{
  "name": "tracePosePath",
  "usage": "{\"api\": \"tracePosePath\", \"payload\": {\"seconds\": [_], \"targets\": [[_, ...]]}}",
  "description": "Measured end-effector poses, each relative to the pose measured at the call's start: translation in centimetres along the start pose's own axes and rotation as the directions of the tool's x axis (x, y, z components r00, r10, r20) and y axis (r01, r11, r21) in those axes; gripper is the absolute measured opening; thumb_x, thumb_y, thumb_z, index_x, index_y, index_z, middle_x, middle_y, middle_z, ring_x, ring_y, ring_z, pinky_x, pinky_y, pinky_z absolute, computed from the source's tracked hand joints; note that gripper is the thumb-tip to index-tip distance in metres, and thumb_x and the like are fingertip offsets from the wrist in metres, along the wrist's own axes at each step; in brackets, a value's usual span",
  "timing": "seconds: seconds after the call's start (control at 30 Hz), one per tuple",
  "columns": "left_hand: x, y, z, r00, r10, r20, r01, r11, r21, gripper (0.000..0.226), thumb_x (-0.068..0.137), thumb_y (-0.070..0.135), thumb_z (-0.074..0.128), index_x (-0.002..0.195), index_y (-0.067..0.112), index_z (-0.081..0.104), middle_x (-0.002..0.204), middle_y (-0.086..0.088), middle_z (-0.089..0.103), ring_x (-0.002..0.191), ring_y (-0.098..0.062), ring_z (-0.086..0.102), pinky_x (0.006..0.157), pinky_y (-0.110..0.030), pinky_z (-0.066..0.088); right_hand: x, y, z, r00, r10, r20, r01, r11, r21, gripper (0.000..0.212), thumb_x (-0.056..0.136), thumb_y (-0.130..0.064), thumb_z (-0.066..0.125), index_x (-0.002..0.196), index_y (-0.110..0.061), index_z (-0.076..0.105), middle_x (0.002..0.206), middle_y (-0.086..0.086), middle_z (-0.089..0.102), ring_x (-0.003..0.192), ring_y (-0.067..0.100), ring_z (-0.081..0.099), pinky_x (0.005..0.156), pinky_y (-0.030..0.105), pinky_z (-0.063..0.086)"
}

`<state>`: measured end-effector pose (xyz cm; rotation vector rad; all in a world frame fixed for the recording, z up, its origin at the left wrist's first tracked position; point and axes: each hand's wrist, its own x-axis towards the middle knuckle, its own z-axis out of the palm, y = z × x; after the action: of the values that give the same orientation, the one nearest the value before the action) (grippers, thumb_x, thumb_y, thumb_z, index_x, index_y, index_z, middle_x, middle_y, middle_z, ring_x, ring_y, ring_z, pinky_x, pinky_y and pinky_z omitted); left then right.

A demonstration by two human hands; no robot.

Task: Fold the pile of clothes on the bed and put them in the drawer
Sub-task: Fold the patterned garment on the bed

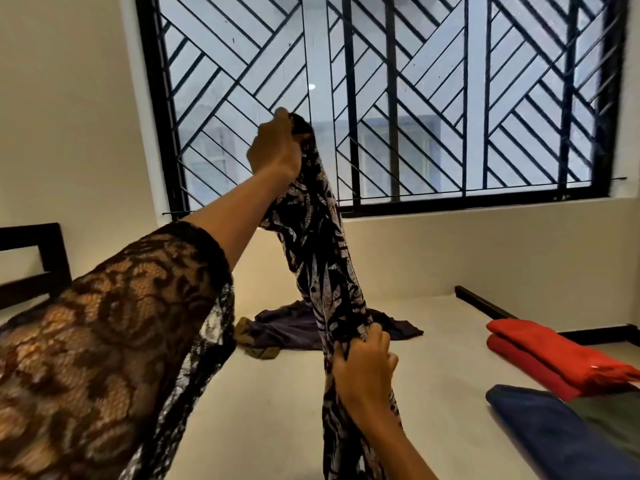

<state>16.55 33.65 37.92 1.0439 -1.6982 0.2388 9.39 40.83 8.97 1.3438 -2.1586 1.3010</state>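
Two hands hold one patterned garment | left hand grasps top, raised | right hand grasps lower part | purple garment far on bed

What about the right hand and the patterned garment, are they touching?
Touching. The head view shows the right hand with fingers curled round the patterned garment low down.

Count for yourself: two hands, your left hand and your right hand, and one lace sleeve. One patterned garment is in black and white. Loose on the one bed are two items: one purple garment and one olive piece. There are three folded items: one red, one navy, one dark green. There is one barred window.
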Motion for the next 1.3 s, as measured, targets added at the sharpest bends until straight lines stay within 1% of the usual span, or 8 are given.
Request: {"api": "tracePosePath", "payload": {"seconds": [0.07, 0.17, 0.43, 0.53, 0.73, 0.93, 1.17, 1.3], "targets": [[0.6, -2.0, -0.4, 0.999, -0.043, -0.011, 0.043, 0.999, 0.003, 0.034, 0.095, 0.01, 0.044, 0.13, 0.01, 0.042, 0.125, -0.017, 0.054, 0.115, -0.035, 0.052, 0.082, -0.04, 0.041, 0.7, 1.7, -0.9, 0.994, 0.005, 0.111, -0.014, 0.997, 0.08, 0.029, 0.094, -0.034, 0.053, 0.096, -0.009, 0.069, 0.113, 0.001, 0.048, 0.107, 0.023, 0.046, 0.087, 0.037, 0.034], [1.6, -4.9, -0.8, 0.996, -0.086, -0.025, 0.085, 0.996, -0.03, 0.036, 0.095, 0.017, 0.049, 0.131, 0.013, 0.044, 0.127, -0.016, 0.054, 0.116, -0.034, 0.051, 0.087, -0.042, 0.042, 2.3, 4.5, -2.6, 0.989, -0.029, 0.144, 0.01, 0.992, 0.126, 0.033, 0.093, -0.037, 0.054, 0.093, -0.008, 0.069, 0.098, -0.001, 0.049, 0.093, 0.025, 0.055, 0.084, 0.038, 0.043], [1.4, -12.0, -0.2, 0.996, -0.07, 0.063, 0.074, 0.995, -0.067, 0.033, 0.086, 0.04, 0.063, 0.111, 0.018, 0.061, 0.115, -0.014, 0.063, 0.113, -0.035, 0.052, 0.092, -0.041, 0.041, 9.7, 10.0, -4.4, 0.95, 0.137, 0.281, -0.062, 0.964, -0.26, 0.014, 0.092, -0.018, 0.05, 0.088, -0.007, 0.057, 0.097, 0.013, 0.06, 0.089, 0.031, 0.059, 0.063, 0.03, 0.04], [0.8, -15.6, 1.1, 0.969, -0.081, 0.234, 0.112, 0.986, -0.123, 0.03, 0.085, 0.036, 0.067, 0.105, 0.014, 0.063, 0.107, -0.014, 0.065, 0.094, -0.032, 0.059, 0.079, -0.038, 0.046, 12.5, 10.3, -4.1, 0.963, 0.167, 0.21, -0.096, 0.945, -0.313, 0.015, 0.094, -0.017, 0.045, 0.086, -0.009, 0.055, 0.098, 0.015, 0.06, 0.088, 0.033, 0.058, 0.064, 0.03, 0.035], [0.9, -22.5, 6.7, 0.885, -0.289, 0.365, 0.396, 0.879, -0.264, 0.02, 0.086, 0.009, 0.067, 0.105, 0.008, 0.06, 0.097, -0.017, 0.061, 0.054, -0.013, 0.061, 0.044, -0.013, 0.046, 21.0, 8.5, -1.6, 0.992, 0.122, 0.006, -0.122, 0.991, -0.061, 0.021, 0.086, 0.008, 0.044, 0.082, 0.013, 0.064, 0.089, 0.031, 0.064, 0.084, 0.039, 0.061, 0.065, 0.035, 0.035], [0.8, -26.0, 11.5, 0.919, -0.381, 0.096, 0.392, 0.863, -0.32, 0.034, 0.082, -0.008, 0.059, 0.112, 0.007, 0.055, 0.109, -0.014, 0.059, 0.086, -0.023, 0.05, 0.057, -0.027, 0.04, 26.0, 7.1, 1.1, 0.972, -0.179, -0.151, 0.155, 0.975, -0.159, 0.021, 0.082, 0.015, 0.043, 0.096, 0.011, 0.059, 0.099, 0.031, 0.058, 0.093, 0.043, 0.055, 0.073, 0.04, 0.039], [-15.1, -35.4, 14.2, 0.932, -0.251, 0.26, 0.261, 0.965, -0.003, 0.035, 0.074, -0.019, 0.043, 0.1, 0.002, 0.052, 0.101, -0.022, 0.065, 0.088, -0.038, 0.06, 0.067, -0.035, 0.04, 14.9, 13.7, 12.1, 0.937, -0.091, 0.337, 0.142, 0.981, -0.129, 0.013, 0.085, -0.009, 0.052, 0.075, -0.006, 0.061, 0.074, 0.013, 0.063, 0.063, 0.025, 0.056, 0.056, 0.035, 0.045], [-28.7, -41.4, 13.7, 0.795, -0.252, 0.552, 0.169, 0.966, 0.197, 0.056, 0.078, -0.011, 0.051, 0.129, 0.013, 0.051, 0.125, -0.014, 0.06, 0.103, -0.034, 0.062, 0.079, -0.037, 0.047, 2.6, 15.0, 17.1, 0.734, 0.028, 0.678, 0.157, 0.965, -0.21, 0.016, 0.092, -0.008, 0.046, 0.087, -0.007, 0.061, 0.089, 0.013, 0.063, 0.081, 0.024, 0.058, 0.054, 0.019, 0.036]]}}
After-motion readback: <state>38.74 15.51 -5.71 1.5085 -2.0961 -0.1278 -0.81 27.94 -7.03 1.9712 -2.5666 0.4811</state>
